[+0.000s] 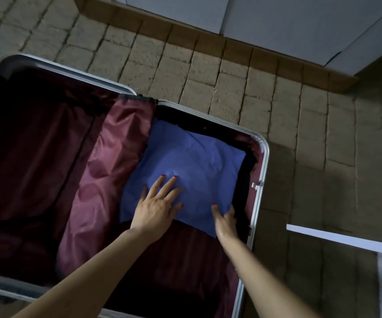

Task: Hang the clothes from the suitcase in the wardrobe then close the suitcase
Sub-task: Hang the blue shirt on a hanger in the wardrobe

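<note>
1. Left hand (156, 206) flat on folded blue cotton garment (192, 166), fingers spread, palm down; nothing pinched. Looks like pinning the fabric so it stays folded while the other side gets a hold.
2. Right hand (224, 220) at the near right corner of same garment, thumb on top, fingers curled over the edge and hidden beneath; likely starting a scoop, actual closure on cloth cannot be told.
3. Under and around both hands: garment lying in right half of open silver-framed hard suitcase (262, 180), atop dark clothing or lining (180, 253); black layer showing along its far and right edges.
4. Left of the left hand: glossy maroon satin divider flap (102, 180) thrown aside, presumably to expose the contents.
5. Beyond the flap: left half, dark, contents unclear.
6. Far from the hands, past tan block-patterned floor (231, 88): white wardrobe panels (277, 21), doors apparently ajar. Hanging not yet begun.
</note>
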